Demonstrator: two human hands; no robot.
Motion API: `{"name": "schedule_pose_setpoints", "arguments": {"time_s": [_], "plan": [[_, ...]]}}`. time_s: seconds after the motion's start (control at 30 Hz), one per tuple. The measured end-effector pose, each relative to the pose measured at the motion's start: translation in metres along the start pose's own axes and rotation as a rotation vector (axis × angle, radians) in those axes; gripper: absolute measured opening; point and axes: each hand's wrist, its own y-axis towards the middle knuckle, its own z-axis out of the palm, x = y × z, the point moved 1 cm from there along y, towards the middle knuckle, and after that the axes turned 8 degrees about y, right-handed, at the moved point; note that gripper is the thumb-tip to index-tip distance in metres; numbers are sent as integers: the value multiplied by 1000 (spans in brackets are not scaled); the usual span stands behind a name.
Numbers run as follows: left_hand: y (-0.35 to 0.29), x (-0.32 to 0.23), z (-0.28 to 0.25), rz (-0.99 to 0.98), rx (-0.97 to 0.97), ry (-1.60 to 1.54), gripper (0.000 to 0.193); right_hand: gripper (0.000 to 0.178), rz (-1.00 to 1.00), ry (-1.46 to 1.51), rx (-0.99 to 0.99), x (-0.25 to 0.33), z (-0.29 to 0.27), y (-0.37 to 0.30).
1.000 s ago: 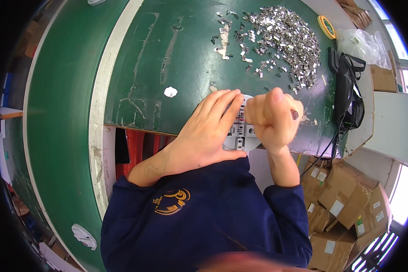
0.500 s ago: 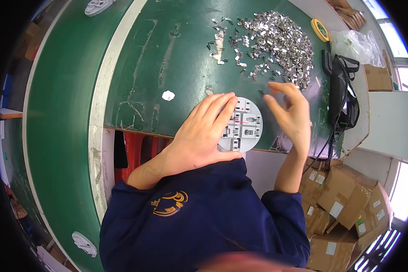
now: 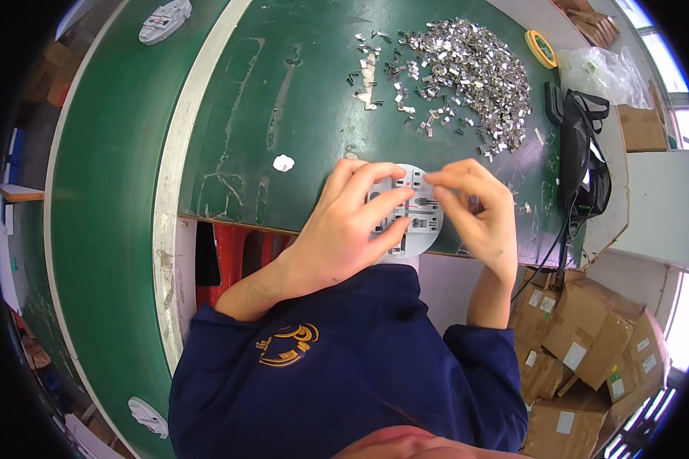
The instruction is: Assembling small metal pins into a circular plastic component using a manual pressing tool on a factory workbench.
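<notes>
While L hand [image 3: 351, 220] is loosely open over rnd grey base [image 3: 419, 244], R hand [image 3: 484, 218] curls at its R edge, can't tell if gripping; metal clips [image 3: 482, 73] beyond.

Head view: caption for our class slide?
Left hand and right hand at a round grey plastic base, silver metal pieces heaped beyond.

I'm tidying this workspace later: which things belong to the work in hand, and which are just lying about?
Work in hand:
round grey unit, under the left hand
small metal pieces, probably

Apparently lying about:
yellow ring
clear plastic bag
black bag
cardboard boxes
</notes>
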Motion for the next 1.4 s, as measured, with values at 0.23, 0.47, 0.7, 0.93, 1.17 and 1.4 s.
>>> {"name": "schedule_pose_setpoints", "arguments": {"time_s": [0.23, 0.47, 0.7, 0.93, 1.17, 1.4], "plan": [[3, 3, 9, 21, -83, 15, 23, 17, -13, -30, 102, 1, -4, -16], [1, 0, 5, -8, -125, -43, 19, 16, -68, 15, -25, 4, 6, -20], [0, 0, 8, -3, -148, -41, 18, 14, -45, 27, -66, 1, 14, -24], [2, 1, 7, 17, -145, -13, 18, 13, -57, 31, -67, 0, 17, -24], [2, 0, 7, 2, -125, -38, 18, 13, -26, 8, -5, 2, 14, -22], [-1, -1, -4, -40, -73, -41, 18, 9, -36, 13, 91, 7, 10, -13]]}}
